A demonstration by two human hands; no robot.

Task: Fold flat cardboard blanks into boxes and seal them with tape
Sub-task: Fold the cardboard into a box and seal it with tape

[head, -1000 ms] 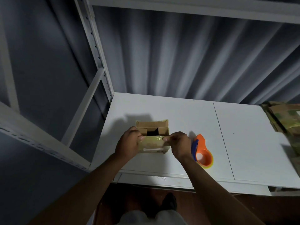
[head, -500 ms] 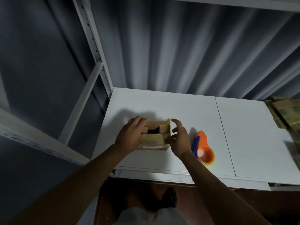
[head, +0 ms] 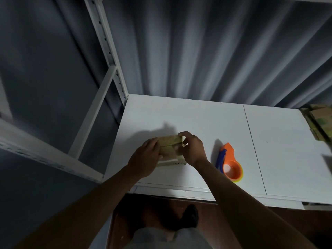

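Note:
A small brown cardboard box [head: 169, 147] stands on the white table [head: 206, 123], near its front left part. Its top flaps are folded down and closed. My left hand [head: 146, 156] grips the box's left side, fingers curled over the top edge. My right hand [head: 191, 150] holds the right end, with thumb and forefinger pinching the far right corner of the top flap. An orange tape dispenser [head: 230, 163] with a blue handle lies on the table just right of my right hand, untouched.
A stack of flat cardboard blanks [head: 319, 121] sits at the table's far right edge. White metal shelf posts [head: 106, 49] rise at the left. A grey curtain hangs behind the table. A seam [head: 253, 146] runs across the tabletop right of the dispenser.
The box's top was open with flaps standing up; both hands have folded the flaps down and now the top is closed. The tape dispenser has not moved.

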